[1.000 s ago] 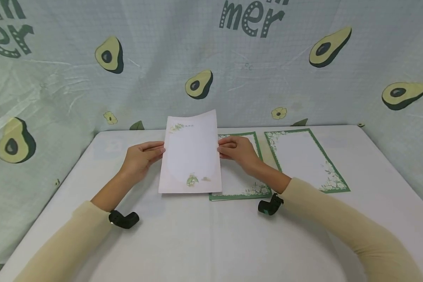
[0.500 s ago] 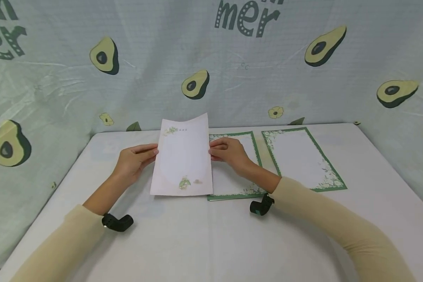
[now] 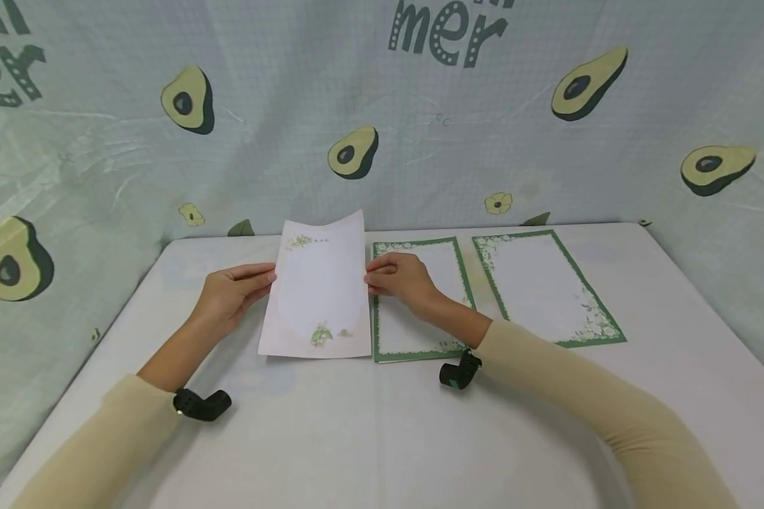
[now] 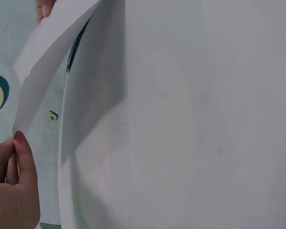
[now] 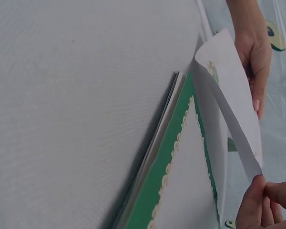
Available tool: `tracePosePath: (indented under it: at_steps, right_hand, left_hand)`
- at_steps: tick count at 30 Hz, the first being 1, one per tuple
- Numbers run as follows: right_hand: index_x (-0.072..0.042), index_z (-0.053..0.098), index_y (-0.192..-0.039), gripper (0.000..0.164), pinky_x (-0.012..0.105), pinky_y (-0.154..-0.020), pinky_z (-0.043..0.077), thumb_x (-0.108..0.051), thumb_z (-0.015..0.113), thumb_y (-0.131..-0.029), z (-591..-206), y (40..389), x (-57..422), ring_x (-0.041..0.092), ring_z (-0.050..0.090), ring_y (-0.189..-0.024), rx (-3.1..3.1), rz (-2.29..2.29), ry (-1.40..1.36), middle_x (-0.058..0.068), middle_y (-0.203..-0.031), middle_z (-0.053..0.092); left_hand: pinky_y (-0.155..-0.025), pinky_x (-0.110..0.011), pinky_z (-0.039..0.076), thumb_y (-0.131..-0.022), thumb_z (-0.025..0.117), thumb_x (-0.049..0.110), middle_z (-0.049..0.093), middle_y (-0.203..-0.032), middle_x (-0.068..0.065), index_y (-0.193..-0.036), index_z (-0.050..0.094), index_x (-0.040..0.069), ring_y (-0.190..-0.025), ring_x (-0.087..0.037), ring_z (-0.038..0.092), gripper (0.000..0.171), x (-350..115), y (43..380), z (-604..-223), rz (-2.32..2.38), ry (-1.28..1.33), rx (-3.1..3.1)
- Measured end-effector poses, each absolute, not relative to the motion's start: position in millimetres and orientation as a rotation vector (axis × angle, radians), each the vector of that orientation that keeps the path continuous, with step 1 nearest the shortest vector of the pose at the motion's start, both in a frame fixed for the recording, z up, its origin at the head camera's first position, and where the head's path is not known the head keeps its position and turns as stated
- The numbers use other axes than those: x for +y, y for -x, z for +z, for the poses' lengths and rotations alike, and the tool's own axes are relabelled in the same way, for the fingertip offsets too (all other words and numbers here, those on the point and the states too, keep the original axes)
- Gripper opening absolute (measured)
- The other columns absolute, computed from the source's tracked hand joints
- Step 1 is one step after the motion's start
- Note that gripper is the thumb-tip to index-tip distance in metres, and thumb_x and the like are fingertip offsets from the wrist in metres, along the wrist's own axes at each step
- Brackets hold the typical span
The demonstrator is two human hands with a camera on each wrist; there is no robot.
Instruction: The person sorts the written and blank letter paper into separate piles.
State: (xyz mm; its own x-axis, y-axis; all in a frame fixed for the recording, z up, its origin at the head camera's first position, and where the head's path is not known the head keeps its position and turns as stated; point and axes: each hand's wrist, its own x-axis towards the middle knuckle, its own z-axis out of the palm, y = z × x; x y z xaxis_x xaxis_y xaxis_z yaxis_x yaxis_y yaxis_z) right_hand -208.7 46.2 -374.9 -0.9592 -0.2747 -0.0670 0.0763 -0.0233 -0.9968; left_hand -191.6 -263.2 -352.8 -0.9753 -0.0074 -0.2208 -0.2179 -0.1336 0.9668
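A pale pink sheet of paper (image 3: 321, 290) with small green floral prints is held up between both hands, its top edge curving. My left hand (image 3: 229, 297) pinches its left edge between thumb and fingers. On the opposite edge, my right hand (image 3: 404, 279) pinches the paper the same way. In the left wrist view the sheet (image 4: 57, 43) bows above the white table. Just right of it lies a stack of green-bordered paper (image 3: 420, 329), partly covered by the right hand and forearm. The right wrist view shows the stack's layered edge (image 5: 157, 138) beneath the raised sheet.
Another green-bordered sheet (image 3: 541, 283) lies farther right on the white table (image 3: 331, 438). Behind the table hangs a pale curtain (image 3: 261, 170) printed with avocados. A black wrist camera (image 3: 202, 405) is on the left wrist, another (image 3: 460, 370) on the right.
Both hands have shifted left with the pink sheet. It has slid off the view of the green-bordered stack, whose left border now shows. The view also turned slightly.
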Motion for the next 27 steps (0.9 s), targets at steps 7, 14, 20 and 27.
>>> tracePosePath:
  at_steps: [7, 14, 20, 27]
  right_hand:
    - [0.008, 0.067, -0.113, 0.020, 0.031, -0.082, 0.064, 0.003, 0.071, -0.093, -374.7, 205.7, 41.5, 0.014, 0.072, -0.079, 2.023, -2.041, 0.172, 0.015, -0.099, 0.072]
    - [0.007, 0.067, -0.113, 0.020, 0.029, -0.080, 0.064, 0.003, 0.071, -0.093, -374.3, 206.7, 41.1, 0.013, 0.072, -0.079, 2.040, -2.042, 0.165, 0.016, -0.099, 0.072]
    - [0.006, 0.069, -0.112, 0.021, 0.028, -0.079, 0.064, 0.001, 0.073, -0.093, -375.4, 209.9, 43.1, 0.013, 0.072, -0.077, 2.093, -1.984, 0.154, 0.015, -0.100, 0.073]
    - [0.003, 0.070, -0.109, 0.018, 0.028, -0.078, 0.064, 0.000, 0.074, -0.092, -380.4, 211.2, 46.1, 0.016, 0.073, -0.079, 2.143, -1.920, 0.121, 0.015, -0.099, 0.074]
  left_hand:
    - [-0.086, -0.020, 0.060, -0.093, 0.073, 0.001, 0.076, -0.096, 0.006, -0.091, 0.081, 0.017, -0.089, -0.005, 0.072, 0.018, -264.5, 187.4, -355.1, 2.204, 0.303, 1.997]
    - [-0.086, -0.020, 0.060, -0.094, 0.072, 0.000, 0.075, -0.097, 0.006, -0.093, 0.080, 0.016, -0.091, -0.005, 0.072, 0.018, -263.6, 187.5, -357.1, 2.195, 0.293, 2.001]
    - [-0.087, -0.020, 0.059, -0.094, 0.071, -0.001, 0.075, -0.097, 0.007, -0.091, 0.081, 0.018, -0.090, -0.004, 0.072, 0.021, -260.2, 188.3, -357.5, 2.181, 0.318, 1.987]
    - [-0.090, -0.020, 0.058, -0.095, 0.070, 0.000, 0.073, -0.103, 0.005, -0.101, 0.081, 0.013, -0.094, -0.005, 0.071, 0.018, -260.4, 191.8, -362.5, 2.156, 0.309, 1.995]
